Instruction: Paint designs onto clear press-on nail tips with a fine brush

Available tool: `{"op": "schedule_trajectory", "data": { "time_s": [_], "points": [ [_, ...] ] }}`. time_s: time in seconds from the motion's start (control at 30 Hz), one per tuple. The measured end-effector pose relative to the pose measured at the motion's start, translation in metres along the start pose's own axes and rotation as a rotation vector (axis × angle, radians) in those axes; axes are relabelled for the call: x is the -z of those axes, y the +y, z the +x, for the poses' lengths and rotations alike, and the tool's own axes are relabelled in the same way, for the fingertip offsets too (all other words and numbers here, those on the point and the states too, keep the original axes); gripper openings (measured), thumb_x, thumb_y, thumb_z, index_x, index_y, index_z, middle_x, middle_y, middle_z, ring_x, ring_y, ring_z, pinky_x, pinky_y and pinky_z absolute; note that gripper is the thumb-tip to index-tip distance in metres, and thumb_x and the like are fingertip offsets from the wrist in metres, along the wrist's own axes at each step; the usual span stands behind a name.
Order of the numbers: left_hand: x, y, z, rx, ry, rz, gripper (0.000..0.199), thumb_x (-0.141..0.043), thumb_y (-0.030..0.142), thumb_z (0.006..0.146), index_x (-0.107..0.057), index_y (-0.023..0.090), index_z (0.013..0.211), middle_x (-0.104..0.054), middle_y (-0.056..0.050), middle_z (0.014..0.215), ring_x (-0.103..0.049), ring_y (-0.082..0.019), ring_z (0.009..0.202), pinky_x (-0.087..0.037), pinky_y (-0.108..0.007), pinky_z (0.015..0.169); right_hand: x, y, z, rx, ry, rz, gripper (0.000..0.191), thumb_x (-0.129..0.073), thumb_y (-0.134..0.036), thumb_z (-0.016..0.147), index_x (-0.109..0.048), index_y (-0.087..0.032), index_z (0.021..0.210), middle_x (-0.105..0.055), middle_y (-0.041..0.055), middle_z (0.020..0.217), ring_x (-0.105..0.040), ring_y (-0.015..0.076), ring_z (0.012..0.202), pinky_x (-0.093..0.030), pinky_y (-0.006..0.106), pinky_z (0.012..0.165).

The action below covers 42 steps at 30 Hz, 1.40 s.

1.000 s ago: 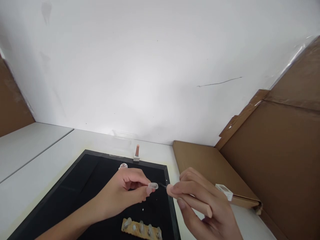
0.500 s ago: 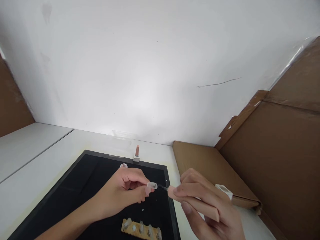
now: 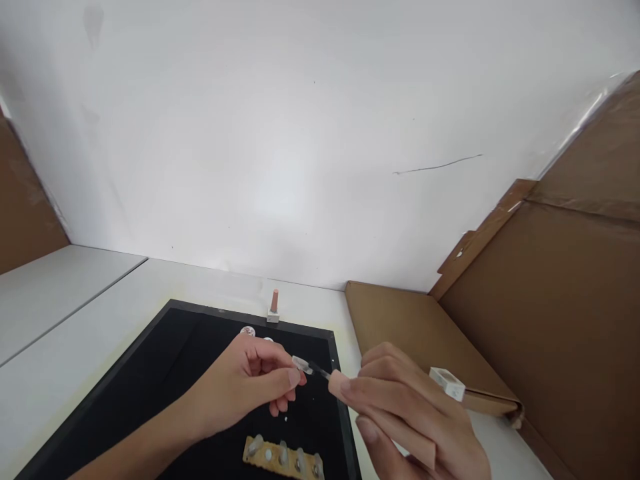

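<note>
Between the thumb and fingers of my left hand [image 3: 260, 377] is a clear false nail [image 3: 302, 364], its tip pointing right. My right hand [image 3: 415, 413] grips the long peach cap of a nail polish brush [image 3: 383, 417]. The dark bristles [image 3: 318, 368] touch or nearly touch the nail's right end; I cannot tell which. Below the hands, a tan strip [image 3: 280, 457] carries several clear nails standing on it, with one bare white spot among them.
Beneath the hands lies a black framed mat [image 3: 160, 373]. A polish bottle with a peach cap [image 3: 275, 303] stands at its far edge, near a small round jar [image 3: 247, 331]. On the right are a flat cardboard box [image 3: 400, 313] and a small white block [image 3: 447, 383].
The brush has moved slightly left and up, and its bristles now meet or overlap the nail's end. My left hand has tilted the false nail, and its lower fingers have uncurled a little.
</note>
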<state>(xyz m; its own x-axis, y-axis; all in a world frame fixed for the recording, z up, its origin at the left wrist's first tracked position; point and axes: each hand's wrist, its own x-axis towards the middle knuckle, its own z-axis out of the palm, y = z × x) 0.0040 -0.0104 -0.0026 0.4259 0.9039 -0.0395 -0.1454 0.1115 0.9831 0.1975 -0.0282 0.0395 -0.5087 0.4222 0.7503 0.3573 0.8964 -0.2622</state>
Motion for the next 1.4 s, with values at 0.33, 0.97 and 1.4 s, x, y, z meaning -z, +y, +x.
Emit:
{"op": "schedule_trajectory", "data": {
  "time_s": [0.33, 0.97, 1.4],
  "points": [
    [-0.001, -0.0018, 0.0016, 0.033, -0.015, -0.011, 0.014, -0.066, 0.022, 0.076, -0.072, 0.011, 0.069, -0.061, 0.0, 0.056, -0.054, -0.008, 0.048, -0.044, -0.019, 0.048, 0.0028, -0.0034, 0.0004, 0.012, -0.024, -0.083, 0.03, -0.046, 0.001, 0.075, -0.057, -0.019, 0.093, -0.055, 0.0008, 0.061, -0.048, 0.0143, 0.055, -0.043, 0.028, 0.048],
    [0.0002, -0.0023, 0.0005, 0.03, -0.006, -0.034, 0.016, -0.069, 0.026, 0.074, -0.072, 0.011, 0.071, -0.062, 0.0, 0.056, -0.054, -0.008, 0.047, -0.044, -0.018, 0.046, 0.0012, -0.0056, 0.0007, -0.032, -0.028, -0.031, 0.027, -0.047, 0.001, 0.074, -0.059, -0.019, 0.088, -0.055, 0.0008, 0.059, -0.048, 0.0142, 0.054, -0.041, 0.027, 0.047],
    [-0.001, 0.0015, 0.0003, 0.042, -0.002, -0.012, 0.014, -0.069, 0.024, 0.071, -0.071, 0.011, 0.067, -0.059, 0.001, 0.054, -0.053, -0.008, 0.046, -0.043, -0.019, 0.046, 0.0011, -0.004, 0.0, -0.023, -0.012, -0.007, 0.033, -0.047, 0.001, 0.076, -0.059, -0.02, 0.098, -0.058, 0.0025, 0.065, -0.052, 0.0154, 0.058, -0.045, 0.029, 0.05]
  ]
}}
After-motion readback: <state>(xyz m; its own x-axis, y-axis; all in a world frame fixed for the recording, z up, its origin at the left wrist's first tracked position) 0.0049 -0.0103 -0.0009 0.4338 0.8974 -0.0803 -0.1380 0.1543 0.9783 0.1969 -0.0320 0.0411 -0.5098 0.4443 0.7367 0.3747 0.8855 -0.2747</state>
